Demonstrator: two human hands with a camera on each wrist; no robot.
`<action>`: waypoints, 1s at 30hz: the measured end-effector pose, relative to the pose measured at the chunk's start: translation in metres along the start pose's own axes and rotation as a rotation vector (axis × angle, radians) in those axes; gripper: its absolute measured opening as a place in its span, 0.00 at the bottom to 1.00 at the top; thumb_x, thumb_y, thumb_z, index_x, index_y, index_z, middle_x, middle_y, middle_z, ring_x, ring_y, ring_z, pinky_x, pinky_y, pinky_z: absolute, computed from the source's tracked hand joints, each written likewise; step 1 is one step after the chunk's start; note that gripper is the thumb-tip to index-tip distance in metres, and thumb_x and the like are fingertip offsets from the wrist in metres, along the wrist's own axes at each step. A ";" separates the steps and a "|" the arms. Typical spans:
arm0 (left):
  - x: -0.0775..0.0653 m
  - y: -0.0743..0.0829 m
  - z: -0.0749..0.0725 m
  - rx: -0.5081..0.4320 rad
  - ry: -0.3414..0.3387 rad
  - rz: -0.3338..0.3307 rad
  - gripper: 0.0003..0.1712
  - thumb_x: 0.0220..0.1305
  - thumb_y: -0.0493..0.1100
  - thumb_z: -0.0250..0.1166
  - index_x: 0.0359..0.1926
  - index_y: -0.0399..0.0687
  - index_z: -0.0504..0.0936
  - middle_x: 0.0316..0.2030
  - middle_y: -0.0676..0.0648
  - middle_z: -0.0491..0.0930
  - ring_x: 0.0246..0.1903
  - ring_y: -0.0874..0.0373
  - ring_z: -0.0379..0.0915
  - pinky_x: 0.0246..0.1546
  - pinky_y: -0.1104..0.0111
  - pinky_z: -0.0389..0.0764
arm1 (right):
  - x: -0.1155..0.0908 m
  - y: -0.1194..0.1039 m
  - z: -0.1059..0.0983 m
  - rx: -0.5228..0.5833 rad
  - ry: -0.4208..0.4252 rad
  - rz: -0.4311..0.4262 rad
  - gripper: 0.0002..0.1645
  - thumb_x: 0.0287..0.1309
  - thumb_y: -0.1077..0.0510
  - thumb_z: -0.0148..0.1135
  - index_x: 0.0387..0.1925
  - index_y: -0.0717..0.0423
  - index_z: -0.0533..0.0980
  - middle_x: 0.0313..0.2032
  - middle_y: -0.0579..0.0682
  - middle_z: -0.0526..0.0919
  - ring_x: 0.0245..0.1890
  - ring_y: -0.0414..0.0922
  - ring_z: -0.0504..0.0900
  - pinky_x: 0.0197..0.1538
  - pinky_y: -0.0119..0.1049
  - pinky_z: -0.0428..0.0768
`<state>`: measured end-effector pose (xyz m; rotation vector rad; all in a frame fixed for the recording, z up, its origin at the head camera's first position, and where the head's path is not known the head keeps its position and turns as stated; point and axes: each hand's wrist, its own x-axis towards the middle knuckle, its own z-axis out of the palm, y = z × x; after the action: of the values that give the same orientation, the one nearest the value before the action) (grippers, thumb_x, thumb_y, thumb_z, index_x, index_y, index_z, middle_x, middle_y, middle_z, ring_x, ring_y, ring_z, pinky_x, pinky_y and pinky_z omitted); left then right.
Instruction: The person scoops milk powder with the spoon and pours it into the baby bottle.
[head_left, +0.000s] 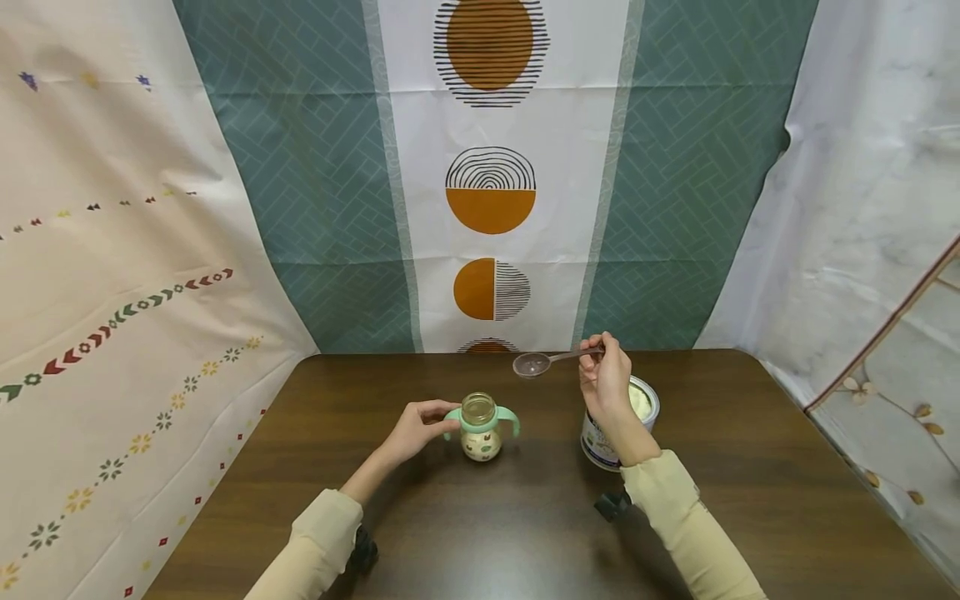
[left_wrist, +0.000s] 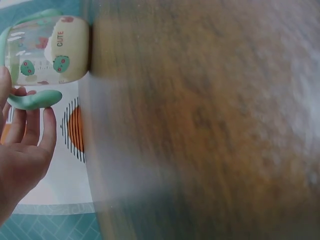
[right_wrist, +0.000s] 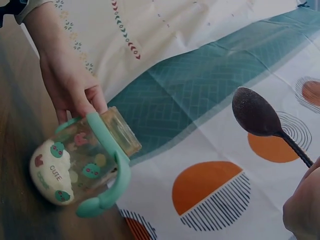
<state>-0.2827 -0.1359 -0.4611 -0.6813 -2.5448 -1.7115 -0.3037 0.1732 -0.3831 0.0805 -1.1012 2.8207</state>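
Note:
A baby bottle [head_left: 481, 445] with mint-green handles stands upright and uncapped on the table, with pale powder in its lower part. My left hand [head_left: 420, 429] holds one of its handles [left_wrist: 35, 100] between thumb and fingers. Raised above the table to the right, my right hand [head_left: 607, 379] grips a spoon [head_left: 532, 364] by its handle. Its bowl points left toward the bottle and looks bare apart from a light dusting [right_wrist: 255, 111]. Below and behind the right wrist stands an open can [head_left: 600, 446] of pale powder [head_left: 640, 402], partly hidden by that arm.
The dark wooden table [head_left: 487, 533] ends at a hanging cloth [head_left: 495, 250] printed with orange circles. Patterned cloths also hang at the left [head_left: 112, 292] and at the right [head_left: 862, 292]. Dark wrist devices [head_left: 365, 550] sit under both cuffs.

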 end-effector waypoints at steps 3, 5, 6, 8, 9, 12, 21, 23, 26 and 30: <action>0.001 -0.001 0.001 0.001 0.000 0.012 0.19 0.59 0.38 0.69 0.52 0.35 0.82 0.49 0.36 0.83 0.46 0.51 0.79 0.42 0.73 0.79 | 0.001 -0.004 -0.003 0.012 -0.011 -0.014 0.24 0.76 0.54 0.36 0.23 0.54 0.71 0.22 0.44 0.77 0.10 0.33 0.62 0.14 0.21 0.57; 0.002 -0.001 0.001 0.001 0.003 0.016 0.19 0.59 0.38 0.69 0.51 0.35 0.83 0.49 0.36 0.83 0.46 0.51 0.79 0.42 0.73 0.79 | 0.002 -0.007 -0.004 0.029 -0.012 -0.012 0.25 0.76 0.54 0.37 0.23 0.54 0.71 0.22 0.44 0.77 0.10 0.33 0.62 0.14 0.22 0.57; 0.002 -0.001 0.000 0.002 0.005 0.015 0.19 0.59 0.38 0.69 0.51 0.36 0.83 0.48 0.36 0.83 0.45 0.52 0.79 0.42 0.73 0.79 | 0.003 -0.008 -0.005 0.037 -0.012 -0.011 0.25 0.76 0.54 0.37 0.23 0.54 0.71 0.22 0.44 0.77 0.10 0.33 0.61 0.14 0.22 0.57; 0.002 -0.002 0.000 0.000 0.006 0.010 0.19 0.59 0.38 0.69 0.51 0.35 0.83 0.48 0.35 0.83 0.44 0.52 0.79 0.41 0.73 0.79 | 0.004 -0.010 -0.006 0.047 -0.003 -0.014 0.25 0.76 0.54 0.37 0.22 0.55 0.71 0.21 0.45 0.77 0.09 0.33 0.61 0.14 0.22 0.56; 0.002 -0.002 -0.001 0.000 0.006 0.007 0.19 0.59 0.38 0.69 0.51 0.36 0.83 0.48 0.35 0.83 0.44 0.52 0.79 0.41 0.73 0.79 | 0.004 -0.012 -0.007 0.056 0.002 -0.015 0.25 0.76 0.55 0.37 0.22 0.55 0.71 0.21 0.45 0.77 0.09 0.33 0.61 0.13 0.22 0.57; 0.002 -0.002 -0.001 0.001 0.003 0.004 0.19 0.59 0.37 0.69 0.51 0.36 0.83 0.48 0.36 0.83 0.43 0.53 0.80 0.41 0.74 0.79 | 0.006 -0.016 -0.010 0.069 0.012 -0.026 0.26 0.75 0.55 0.37 0.21 0.55 0.71 0.20 0.45 0.76 0.08 0.33 0.61 0.12 0.21 0.57; 0.000 -0.001 0.000 0.015 -0.014 0.009 0.19 0.60 0.38 0.68 0.52 0.35 0.82 0.48 0.36 0.83 0.42 0.63 0.79 0.42 0.73 0.79 | 0.008 -0.032 -0.023 0.091 0.038 -0.040 0.26 0.76 0.55 0.36 0.21 0.56 0.69 0.20 0.46 0.75 0.08 0.34 0.59 0.13 0.23 0.55; 0.000 -0.001 0.000 0.025 -0.017 0.004 0.19 0.61 0.38 0.68 0.52 0.35 0.82 0.48 0.36 0.83 0.43 0.62 0.79 0.43 0.73 0.79 | 0.008 -0.035 -0.026 0.098 0.048 -0.038 0.27 0.76 0.55 0.36 0.20 0.56 0.69 0.20 0.46 0.75 0.07 0.35 0.59 0.12 0.23 0.55; 0.002 -0.008 0.001 0.029 -0.018 0.008 0.19 0.61 0.38 0.68 0.52 0.35 0.82 0.49 0.36 0.83 0.43 0.61 0.79 0.43 0.73 0.79 | 0.009 -0.038 -0.030 0.100 0.057 -0.038 0.27 0.76 0.55 0.36 0.20 0.56 0.69 0.20 0.46 0.74 0.07 0.35 0.58 0.12 0.23 0.55; 0.009 -0.027 0.002 0.037 -0.001 0.019 0.19 0.60 0.39 0.68 0.53 0.37 0.82 0.48 0.37 0.83 0.41 0.63 0.79 0.42 0.73 0.78 | 0.012 -0.042 -0.035 0.119 0.058 -0.045 0.28 0.76 0.55 0.36 0.19 0.56 0.69 0.19 0.46 0.75 0.06 0.35 0.58 0.12 0.24 0.54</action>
<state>-0.2993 -0.1395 -0.4835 -0.7021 -2.5555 -1.6541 -0.3102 0.2285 -0.3792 0.0335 -0.9083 2.8267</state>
